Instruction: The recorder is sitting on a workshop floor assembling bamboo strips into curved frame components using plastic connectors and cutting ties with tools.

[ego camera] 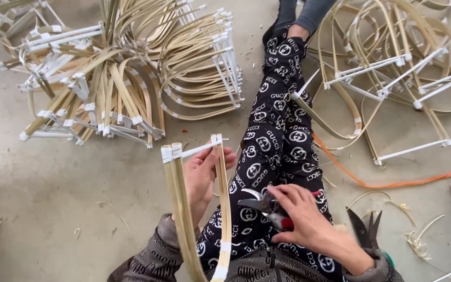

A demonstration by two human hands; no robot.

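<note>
Grey concrete floor (69,183) is lying under piles of bent bamboo frames (131,78). Left hand (204,175) is holding one bamboo frame (181,209) upright, fingers curled round its strips by the white-taped top. Right hand (301,214) is closing on one pair of red-handled pruners (267,206) on the lap. Trimming the ends looks like the step; the blades need lining up next. Two big piles; one orange cord (392,183).

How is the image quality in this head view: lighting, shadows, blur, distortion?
Head view: flat, even light with only faint shadows on the concrete floor and no glare. Left hand on the bent bamboo frame and right hand on the pruning shears are sharp. Wide-lens curvature bends the edges; the far bamboo pile stays fairly clear.
</note>
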